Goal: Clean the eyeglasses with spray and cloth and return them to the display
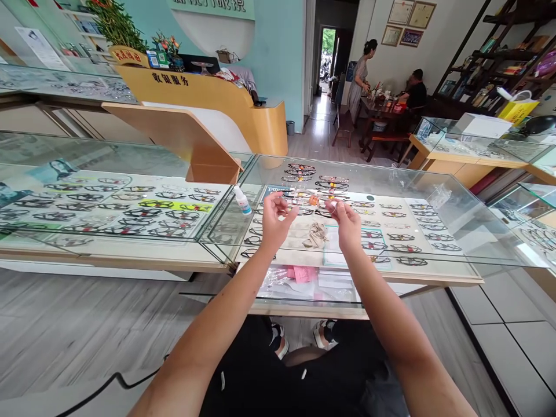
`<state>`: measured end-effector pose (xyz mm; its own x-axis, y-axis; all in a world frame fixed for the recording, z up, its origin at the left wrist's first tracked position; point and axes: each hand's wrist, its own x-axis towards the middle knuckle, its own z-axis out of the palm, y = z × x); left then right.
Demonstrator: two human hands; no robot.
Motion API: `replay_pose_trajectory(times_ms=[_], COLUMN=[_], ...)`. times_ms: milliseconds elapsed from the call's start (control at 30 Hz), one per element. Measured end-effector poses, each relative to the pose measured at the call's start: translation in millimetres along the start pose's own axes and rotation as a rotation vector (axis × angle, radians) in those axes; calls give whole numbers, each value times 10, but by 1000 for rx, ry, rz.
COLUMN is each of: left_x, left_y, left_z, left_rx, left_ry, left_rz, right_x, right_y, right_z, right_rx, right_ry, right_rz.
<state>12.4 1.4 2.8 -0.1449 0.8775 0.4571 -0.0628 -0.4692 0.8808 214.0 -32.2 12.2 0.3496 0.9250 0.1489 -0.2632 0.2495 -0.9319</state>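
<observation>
Both my hands are raised over a glass display counter point(382, 179), fingers pinched together. Between them stretches a thin, clear-looking pair of eyeglasses point(313, 200) with an orange patch near its middle. My left hand point(274, 225) grips its left end and my right hand point(348, 227) its right end. Past my fingers, two rows of glasses point(299, 169) sit on the counter. A crumpled beige cloth point(317, 235) lies below my hands. Left of my left hand stands a small white bottle point(242, 200) with a blue label. Fine detail of the held glasses is blurred.
Another glass case point(108, 214) full of glasses adjoins on the left. An open brown panel point(174, 130) leans over it. Beneath the counter top, a shelf holds pink paper point(303, 274) and plastic bags. Two people point(361, 78) are at a table in the back.
</observation>
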Motion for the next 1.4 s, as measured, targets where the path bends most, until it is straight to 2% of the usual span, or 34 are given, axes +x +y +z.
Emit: replay_pose_trajectory(times_ms=[33,100,200,267,367,533,633,733,867,967,1033,1133,1233,1400], left_x=[-23,-64,-87,-68,-12,50,135,376,900,1285,1496,1746,1916,2030], left_y=[41,150,320,396,423,369,373,416,514,573,555,406,165,-179], left_z=[23,81,177,219,222,149,106,41,-62,-53,12,144,244,326], left_rx=[49,70,-91,-211,-308,-391,-352,-127,497,996,1231,1450,1516,1500], left_ry=[23,-50,-199,-192,-157,-163,-199,-226,-295,-448,-531,-647,-720,-720], left_rz=[-26,-150,-399,-511,-616,-720,-663,-508,-105,81,125,136,122,70], right_x=[-34,-116,-231,-277,-302,-310,-324,-347,-344,-317,-310,-334,-369,-384], right_y=[-18,-46,-43,-17,14,16,19,30,75,141,187,230,230,195], right_z=[5,19,54,86,124,145,168,200,215,210,210,219,228,242], right_rx=[-79,-276,-552,-658,-747,-788,-797,-783,-687,-679,-704,-722,-700,-650], right_ry=[26,33,-84,-190,-292,-353,-359,-262,-89,-108,-174,-289,-353,-362], right_rz=[-107,-301,-518,-636,-748,-815,-838,-839,-721,-570,-471,-338,-228,-166])
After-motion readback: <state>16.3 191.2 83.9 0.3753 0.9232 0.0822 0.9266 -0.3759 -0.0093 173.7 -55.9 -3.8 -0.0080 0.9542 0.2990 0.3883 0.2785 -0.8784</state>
